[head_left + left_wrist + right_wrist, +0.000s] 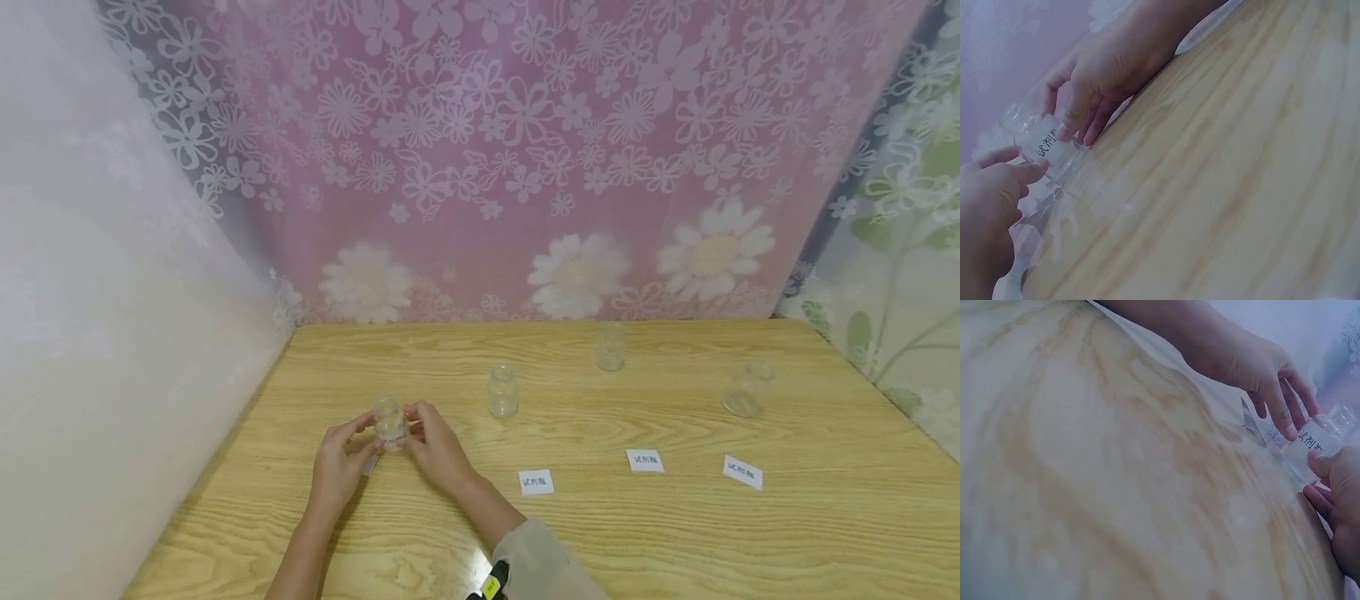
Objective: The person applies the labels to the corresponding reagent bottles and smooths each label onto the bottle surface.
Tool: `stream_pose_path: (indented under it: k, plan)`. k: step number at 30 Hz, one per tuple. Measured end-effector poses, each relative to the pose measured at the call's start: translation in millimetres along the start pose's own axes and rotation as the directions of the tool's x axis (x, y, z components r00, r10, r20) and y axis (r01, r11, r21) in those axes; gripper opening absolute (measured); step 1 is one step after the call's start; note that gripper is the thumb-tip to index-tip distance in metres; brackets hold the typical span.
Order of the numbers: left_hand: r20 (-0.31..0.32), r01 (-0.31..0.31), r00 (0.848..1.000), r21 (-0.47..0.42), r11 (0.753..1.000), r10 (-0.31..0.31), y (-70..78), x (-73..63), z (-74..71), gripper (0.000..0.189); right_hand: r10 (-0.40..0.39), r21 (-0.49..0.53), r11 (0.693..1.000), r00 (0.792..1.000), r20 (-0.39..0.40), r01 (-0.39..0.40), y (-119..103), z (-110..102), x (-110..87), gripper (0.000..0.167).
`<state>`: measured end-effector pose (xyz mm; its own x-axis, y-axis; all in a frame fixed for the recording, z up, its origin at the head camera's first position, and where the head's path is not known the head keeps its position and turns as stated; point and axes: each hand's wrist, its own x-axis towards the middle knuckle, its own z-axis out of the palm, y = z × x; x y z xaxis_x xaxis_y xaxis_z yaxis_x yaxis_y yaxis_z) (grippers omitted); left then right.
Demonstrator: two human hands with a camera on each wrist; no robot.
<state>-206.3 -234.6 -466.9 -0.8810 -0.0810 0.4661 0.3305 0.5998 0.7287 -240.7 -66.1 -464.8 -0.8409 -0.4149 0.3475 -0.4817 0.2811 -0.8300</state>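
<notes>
A small clear glass bottle (387,410) stands at the left of the wooden table, between both hands. A white paper label (1046,142) with handwritten black characters lies against its front. My left hand (337,468) holds the bottle from the left, its thumb at one end of the label and its index finger by the bottle's side. From the right, my right hand (441,450) grips the glass, with its thumb (1319,462) pressed on the label's other end. A small pale slip (370,465) lies just beside the left thumb, partly hidden by the hand.
Three more clear glass bottles stand farther off: one in the middle (503,392), one at the back (611,347), one at the right (748,390). Nearer lie three handwritten white labels, at the middle (536,482), right of it (645,460) and farther right (743,472). Patterned curtains (480,167) border the table.
</notes>
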Motion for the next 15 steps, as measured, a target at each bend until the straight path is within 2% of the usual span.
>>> stream_pose_path:
  k: [7,15]
  plan:
    - [-0.006,0.006,1.0,-0.003,1.0,-0.006,0.2,-0.2,-0.3,0.042,-0.039,0.016,0.999,0.999,0.007,0.039,1.8,-1.5,-0.5,0.037]
    - [0.007,0.052,0.999,-0.023,0.998,-0.052,2.3,-0.7,-0.5,0.043,0.033,0.065,0.997,0.999,0.015,-0.034,3.5,-0.5,0.5,0.043]
